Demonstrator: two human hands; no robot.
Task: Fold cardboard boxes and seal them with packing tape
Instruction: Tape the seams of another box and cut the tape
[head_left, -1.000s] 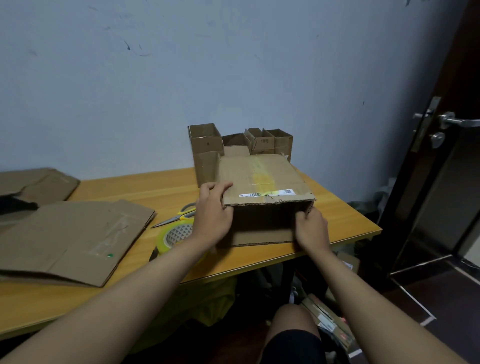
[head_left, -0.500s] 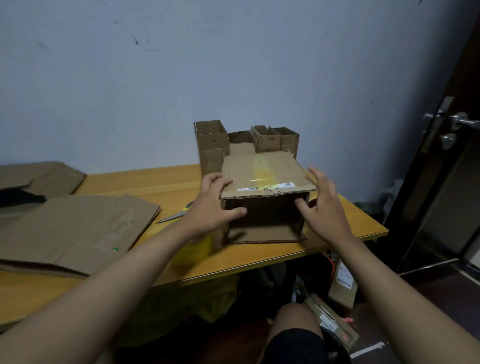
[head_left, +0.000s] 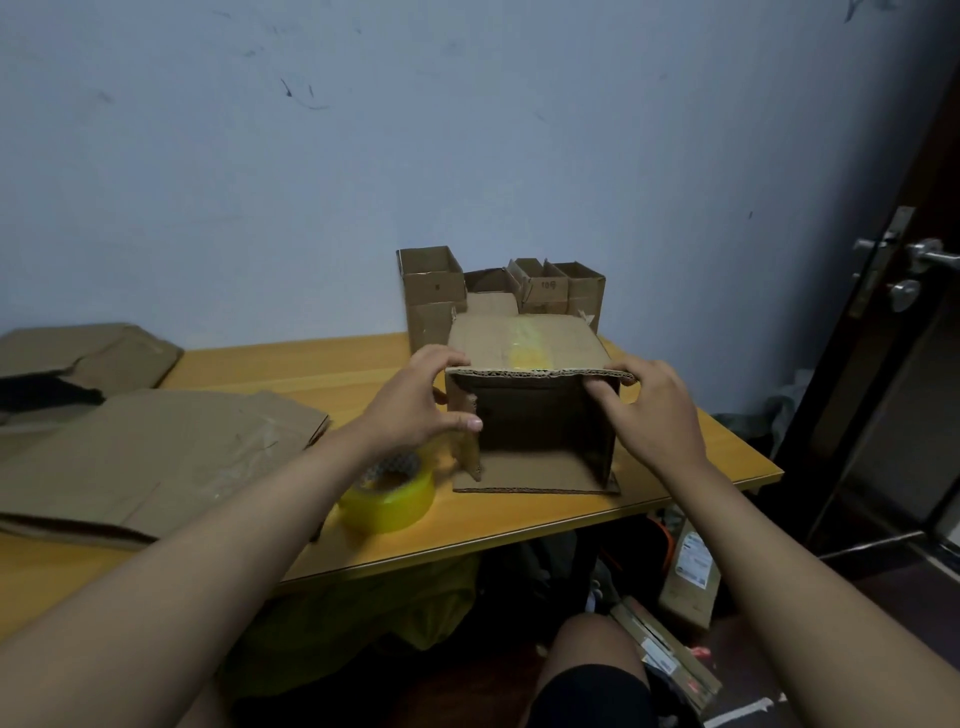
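both hands on an open cardboard box at the table edge

we see the cardboard box lying on its side on the wooden table, near the front right corner, with its open mouth facing us. its bottom flap lies flat on the tabletop and a strip of yellowish tape runs across the top panel.

our left hand grips the box's left wall, fingers curled over the top left corner and the thumb pressed against the front edge of the side flap. our right hand holds the top right corner, fingers curled under the corrugated top edge and the thumb along the outer side.

a roll of yellow packing tape sits on the table just left of the box, partly hidden under our left wrist. flattened cardboard sheets lie further left. behind the box, against the blue wall, stands a cluster of small open boxes. a dark door with a metal handle stands at the right.
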